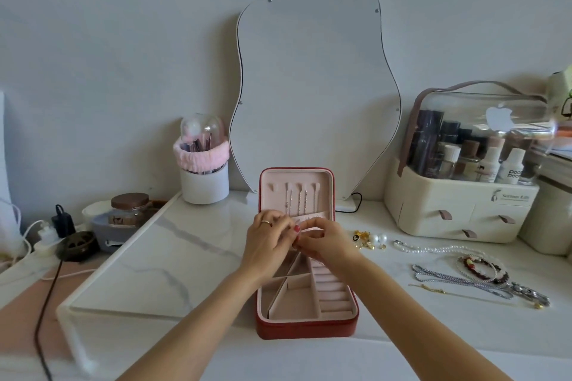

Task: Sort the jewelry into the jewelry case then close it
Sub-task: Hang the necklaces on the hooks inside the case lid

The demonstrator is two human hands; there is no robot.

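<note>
Where both hands' fingers (297, 229) meet — over open jewelry case (305, 312), pinching something tiny

red jewelry case (305, 329) lined pale pink, white grey-veined marble tray (173, 260), pink headband (201, 158), possibly gold earrings (362, 236).

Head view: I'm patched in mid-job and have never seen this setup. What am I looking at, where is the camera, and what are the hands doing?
There is no machine here: a person works with bare hands, filmed by one wide-angle camera worn on the head, looking forward and down. The left hand and right hand meet over an open red jewelry case with its lid standing up; thin chains hang inside the lid. The fingers seem to pinch something small, too tiny to identify. To the right on the white table wait earrings, a pearl necklace, bead bracelets and a blue-and-white cord. A wavy mirror stands behind.
</note>
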